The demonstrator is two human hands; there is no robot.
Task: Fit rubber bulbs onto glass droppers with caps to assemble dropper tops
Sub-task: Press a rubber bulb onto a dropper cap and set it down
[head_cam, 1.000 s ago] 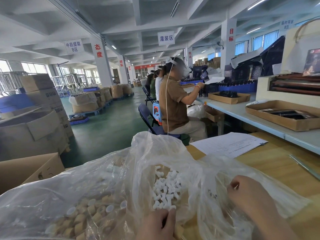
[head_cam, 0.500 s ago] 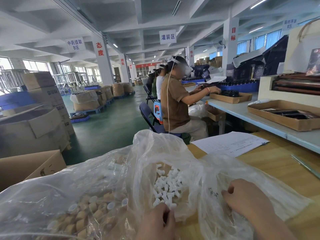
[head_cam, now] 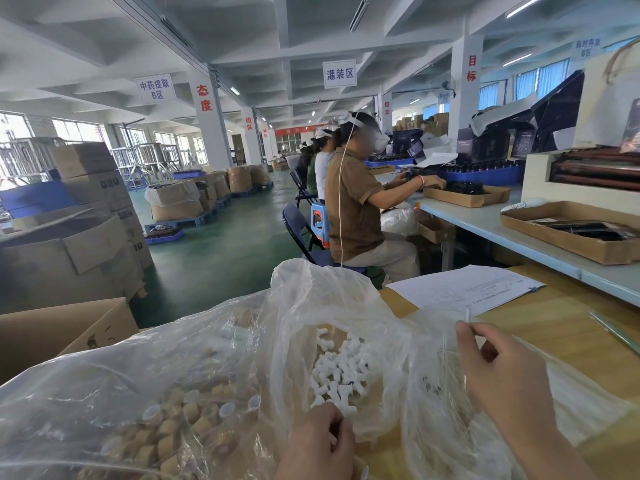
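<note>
White bulbs (head_cam: 341, 368), 灌装区 sign (head_cam: 339, 73)

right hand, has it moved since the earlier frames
Yes. The right hand has risen from the plastic bag toward the sheet of paper, and is now just below the paper's near edge, pinching a glass dropper.

The bags (head_cam: 207, 358) are thin clear plastic, crinkled and glossy. The bulbs (head_cam: 341, 368) look like matt white rubber, the caps (head_cam: 173, 427) tan and wood-like with white plastic liners, and the dropper (head_cam: 467, 315) clear smooth glass. The tabletop (head_cam: 554, 334) is smooth yellowish wood with a slight sheen, the sheet (head_cam: 464, 289) matt white paper, and the box (head_cam: 52, 330) brown cardboard.
</note>
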